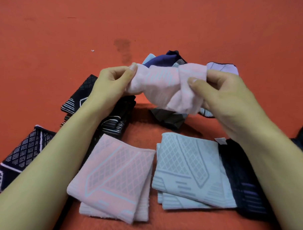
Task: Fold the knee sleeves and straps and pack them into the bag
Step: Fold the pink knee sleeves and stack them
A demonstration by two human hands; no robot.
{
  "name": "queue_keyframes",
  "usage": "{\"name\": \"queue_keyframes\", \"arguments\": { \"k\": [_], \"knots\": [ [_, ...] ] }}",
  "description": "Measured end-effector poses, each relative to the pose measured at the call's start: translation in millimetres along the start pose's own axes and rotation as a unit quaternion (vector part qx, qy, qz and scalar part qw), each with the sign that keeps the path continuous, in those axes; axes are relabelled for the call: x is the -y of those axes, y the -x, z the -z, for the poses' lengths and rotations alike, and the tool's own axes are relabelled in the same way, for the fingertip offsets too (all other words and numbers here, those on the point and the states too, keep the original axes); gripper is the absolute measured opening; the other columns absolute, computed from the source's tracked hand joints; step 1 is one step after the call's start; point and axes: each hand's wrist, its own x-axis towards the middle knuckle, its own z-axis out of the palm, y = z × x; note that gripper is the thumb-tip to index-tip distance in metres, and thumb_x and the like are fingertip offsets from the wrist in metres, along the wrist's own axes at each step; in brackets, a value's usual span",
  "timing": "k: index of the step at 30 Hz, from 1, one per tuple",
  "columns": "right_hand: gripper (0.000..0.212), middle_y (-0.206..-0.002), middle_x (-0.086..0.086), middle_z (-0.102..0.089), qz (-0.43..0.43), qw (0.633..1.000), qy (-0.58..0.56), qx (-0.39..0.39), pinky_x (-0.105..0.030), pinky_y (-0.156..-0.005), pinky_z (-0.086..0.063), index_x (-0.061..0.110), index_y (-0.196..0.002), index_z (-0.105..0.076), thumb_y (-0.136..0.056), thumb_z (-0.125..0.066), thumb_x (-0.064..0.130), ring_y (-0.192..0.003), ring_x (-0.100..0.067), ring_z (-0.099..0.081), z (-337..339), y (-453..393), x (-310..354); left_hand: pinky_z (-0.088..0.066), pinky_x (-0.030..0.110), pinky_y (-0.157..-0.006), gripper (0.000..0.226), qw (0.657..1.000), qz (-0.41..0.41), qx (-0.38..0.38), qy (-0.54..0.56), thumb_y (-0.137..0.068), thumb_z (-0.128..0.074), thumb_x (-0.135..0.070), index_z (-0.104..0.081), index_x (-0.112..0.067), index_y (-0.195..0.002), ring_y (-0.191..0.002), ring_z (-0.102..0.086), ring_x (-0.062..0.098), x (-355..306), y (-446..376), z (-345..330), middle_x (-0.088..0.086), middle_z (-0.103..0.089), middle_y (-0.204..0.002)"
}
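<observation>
Head view, largest feature to smallest. I see an orange-red cloth surface filling the whole field, with a dark stain near its middle and a tiny white speck left of that.

Two bare forearms enter from the lower corners. Between them, nearest to me, lie two folded stacks: a pink folded knee sleeve stack at left and a pale grey-blue folded stack just beside it at right, the two nearly touching at their upper corners. A dark navy folded sleeve lies against the right edge of the grey-blue stack, partly under my right forearm.

On the left, a navy diamond-patterned sleeve lies apart at the frame edge, and further black patterned sleeves lie under and beyond my left forearm.

Behind the hands sits an unfolded heap of blue and lilac sleeves.

Held above the surface is a crumpled pink knee sleeve. My left hand pinches its left end between thumb and curled fingers; my right hand grasps its bunched right end, thumb pressed on the fabric.

A small white label lies at the grey-blue stack's upper right corner. I cannot make out a bag.
</observation>
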Motion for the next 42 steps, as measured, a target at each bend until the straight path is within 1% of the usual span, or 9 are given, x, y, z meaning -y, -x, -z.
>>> {"name": "queue_keyframes", "arguments": {
  "k": [6,9,13,15,21,25,30,36,42],
  "knots": [
    [0.029,-0.102,-0.014,-0.079,-0.052,0.998,-0.032,-0.035,-0.049,-0.093,-0.061,0.01,-0.104,-0.074,-0.107,-0.054,0.03,-0.099,-0.031,-0.076,19.3,-9.3,-13.2,-0.058,0.048,-0.075,0.042,0.997,0.023,-0.064,0.043,-0.104,-0.061,-0.036,-0.078,0.0,-0.093,-0.082,-0.069,0.034,-3.7,-3.3,3.0,0.021,-0.07,-0.085],
    [0.032,-0.105,-0.006,-0.079,-0.074,0.992,-0.068,-0.082,-0.054,-0.102,-0.055,0.017,-0.103,-0.075,-0.104,-0.05,0.036,-0.104,-0.027,-0.075,20.6,-13.9,-24.2,-0.06,0.029,-0.065,0.044,0.988,0.031,-0.107,0.108,-0.108,-0.055,-0.028,-0.078,-0.013,-0.074,-0.066,-0.07,0.014,-11.1,-4.6,0.5,0.001,-0.074,-0.071],
    [0.029,-0.085,0.005,-0.077,-0.067,0.976,-0.193,-0.074,-0.035,-0.085,-0.054,0.019,-0.117,-0.069,-0.113,-0.04,0.024,-0.081,-0.013,-0.072,20.0,-12.8,-16.9,-0.057,0.031,-0.073,0.038,0.985,0.014,-0.103,0.138,-0.11,-0.052,-0.035,-0.072,-0.009,-0.09,-0.072,-0.07,0.017,-11.1,-6.3,4.2,0.003,-0.076,-0.078],
    [0.029,-0.104,0.004,-0.077,-0.054,0.973,-0.224,-0.013,-0.035,-0.091,-0.053,0.027,-0.134,-0.062,-0.11,-0.047,0.031,-0.092,-0.014,-0.071,21.9,-11.1,-12.5,-0.058,0.025,-0.066,0.034,0.984,0.019,-0.077,0.161,-0.111,-0.047,-0.029,-0.072,-0.009,-0.101,-0.072,-0.071,0.012,-9.2,-6.4,5.0,-0.001,-0.077,-0.082],
    [0.086,-0.105,-0.015,-0.077,0.008,1.0,0.006,0.009,-0.04,-0.101,-0.057,0.033,-0.165,-0.018,-0.097,-0.069,0.019,-0.096,-0.017,-0.07,20.7,-7.1,-26.7,-0.057,0.026,-0.083,0.038,0.993,-0.02,0.038,0.105,-0.099,-0.063,-0.011,-0.056,0.0,-0.135,-0.091,-0.071,0.013,-5.9,-1.6,6.4,0.0,-0.077,-0.1],
    [0.062,-0.076,-0.022,-0.067,0.039,0.997,0.014,-0.067,-0.022,-0.077,-0.05,0.033,-0.158,-0.036,-0.103,-0.062,0.023,-0.07,-0.01,-0.054,26.3,-11.7,-36.7,-0.063,0.044,-0.074,0.022,0.997,-0.042,-0.005,-0.071,-0.1,-0.071,-0.025,-0.063,-0.015,-0.119,-0.07,-0.071,0.011,-4.6,4.8,5.7,0.001,-0.078,-0.081],
    [0.033,-0.076,-0.016,-0.051,0.089,0.989,-0.018,-0.119,-0.034,-0.075,-0.038,0.044,-0.134,-0.057,-0.101,-0.06,0.042,-0.073,-0.025,-0.04,35.3,-15.2,-38.3,-0.053,0.024,-0.06,0.019,0.993,-0.07,-0.067,-0.06,-0.101,-0.068,-0.036,-0.069,-0.018,-0.095,-0.063,-0.066,0.005,-11.1,6.7,3.7,-0.01,-0.073,-0.07],
    [0.022,-0.073,-0.033,-0.049,0.077,0.99,0.003,-0.12,-0.047,-0.062,-0.035,0.035,-0.115,-0.072,-0.098,-0.064,0.046,-0.066,-0.034,-0.037,31.2,-15.1,-32.5,-0.052,0.047,-0.093,0.045,0.99,-0.097,-0.081,-0.065,-0.099,-0.066,-0.05,-0.077,-0.008,-0.087,-0.092,-0.063,0.013,-10.6,3.3,7.0,-0.002,-0.068,-0.091],
    [0.009,-0.076,0.02,-0.07,0.059,0.971,0.192,-0.131,-0.019,-0.067,-0.043,0.028,-0.098,-0.071,-0.098,-0.067,0.036,-0.068,0.003,-0.058,37.4,-14.8,-41.7,-0.052,0.033,-0.081,0.041,0.986,-0.124,-0.064,-0.088,-0.108,-0.054,-0.04,-0.076,-0.01,-0.091,-0.082,-0.064,0.008,-8.2,2.2,5.3,0.007,-0.076,-0.086]
  ]
}}
